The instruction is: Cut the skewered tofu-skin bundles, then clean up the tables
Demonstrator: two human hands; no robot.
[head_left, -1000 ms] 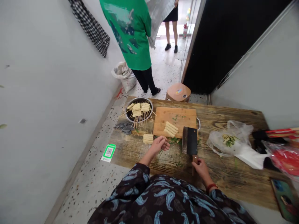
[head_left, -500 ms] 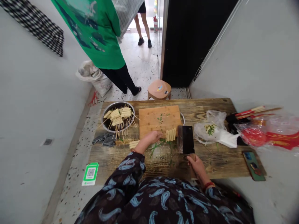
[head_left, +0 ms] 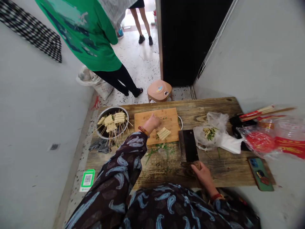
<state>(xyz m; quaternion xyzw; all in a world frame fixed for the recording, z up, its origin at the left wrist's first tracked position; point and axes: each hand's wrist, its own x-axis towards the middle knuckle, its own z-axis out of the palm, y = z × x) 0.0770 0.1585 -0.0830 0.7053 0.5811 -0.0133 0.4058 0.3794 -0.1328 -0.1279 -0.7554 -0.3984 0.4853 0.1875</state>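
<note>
My right hand [head_left: 203,174] is closed around the handle of a cleaver [head_left: 190,145], whose dark, broad blade lies at the right of the wooden cutting board [head_left: 141,118]. My left hand [head_left: 152,123] is over the middle of the board, fingers drawn together and pointing right; whether anything is between them is hidden. Just to its right, a pale yellow row of rolled strips [head_left: 164,133] lies on the board, apart from the hand. Scraps of chopped greens [head_left: 163,148] are scattered along the board's near edge.
At left stands a metal bowl [head_left: 127,111] of skewered rolls [head_left: 119,117], with a grey cloth [head_left: 101,145] in front. Rightward are a plastic bag with greens [head_left: 209,133], packaged goods [head_left: 262,140] and a phone [head_left: 260,175]. A stool [head_left: 159,90] and a person in green [head_left: 83,35] are beyond.
My left hand has moved forward, farther over the board. The strips, earlier at its near right edge, now lie turned and farther in. My right hand keeps the cleaver in nearly the same place.
</note>
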